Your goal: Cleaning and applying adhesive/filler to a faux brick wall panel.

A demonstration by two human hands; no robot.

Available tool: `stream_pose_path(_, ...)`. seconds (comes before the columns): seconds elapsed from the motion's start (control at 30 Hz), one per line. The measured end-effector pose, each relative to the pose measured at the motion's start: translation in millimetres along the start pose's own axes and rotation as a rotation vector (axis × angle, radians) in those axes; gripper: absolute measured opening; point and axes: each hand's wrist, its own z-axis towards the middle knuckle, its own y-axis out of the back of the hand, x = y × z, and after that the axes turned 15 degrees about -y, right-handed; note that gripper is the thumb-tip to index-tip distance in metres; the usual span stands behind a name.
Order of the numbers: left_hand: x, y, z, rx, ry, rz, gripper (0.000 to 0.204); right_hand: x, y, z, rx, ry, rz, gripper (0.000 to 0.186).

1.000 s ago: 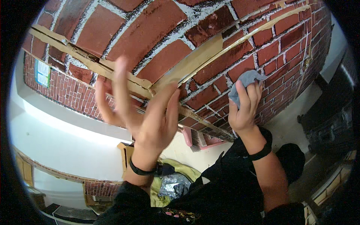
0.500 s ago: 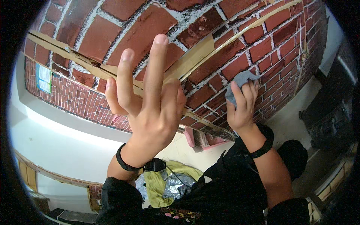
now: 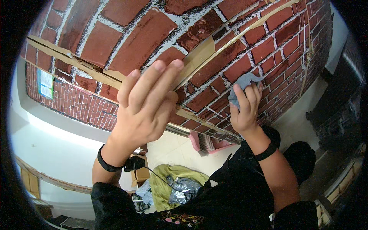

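Note:
A board covered in red brick pattern (image 3: pixel 142 38) spans the top of the view, with a strip of tan tape (image 3: pixel 201 53) along its edge. My left hand (image 3: pixel 143 103) is over that edge, fingers stretched out and close together, with nothing seen in it. Whether its fingertips touch the tape, I cannot tell. Farther right, my right hand (image 3: pixel 247 109) is closed around a crumpled grey cloth (image 3: pixel 242 81), which lies against the brick-patterned side. Black bands circle both wrists; the left one carries a small black device (image 3: pixel 134 163) with a cable.
Below the board, a pink dustpan (image 3: pixel 195 141) with a brush lies on the pale floor. Nearer me are a yellow-green fabric heap (image 3: pixel 161 186) with clear plastic and a cardboard box (image 3: pixel 140 173). Dark furniture (image 3: pixel 335 111) stands at the right.
My left hand has moved left and down, and its spread fingers have come closer together. The right hand keeps its hold on the grey cloth, almost in the same place.

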Motion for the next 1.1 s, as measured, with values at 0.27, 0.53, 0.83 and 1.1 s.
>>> stream_pose_path(0.27, -6.8, -10.3, -1.3, -0.199, 0.159, -0.037, 0.019, -1.0, -0.4, -6.0, -0.009, -0.013, -0.027, 0.054)
stream_pose_path(0.53, -17.6, -12.8, 8.6, -0.249, 0.263, -0.054, 0.015, 0.6, -1.3, -5.2, 0.004, -0.02, -0.016, 0.055)
stream_pose_path(0.83, -22.4, -10.0, 9.4, -0.192, 0.316, -0.106, 0.014, 0.7, -1.7, -5.8, -0.011, -0.019, -0.006, 0.054)
stream_pose_path(1.1, -27.8, -22.6, 10.9, -0.149, 0.287, 0.063, 0.013, -2.5, -3.3, -8.3, -0.014, -0.009, -0.012, 0.053)
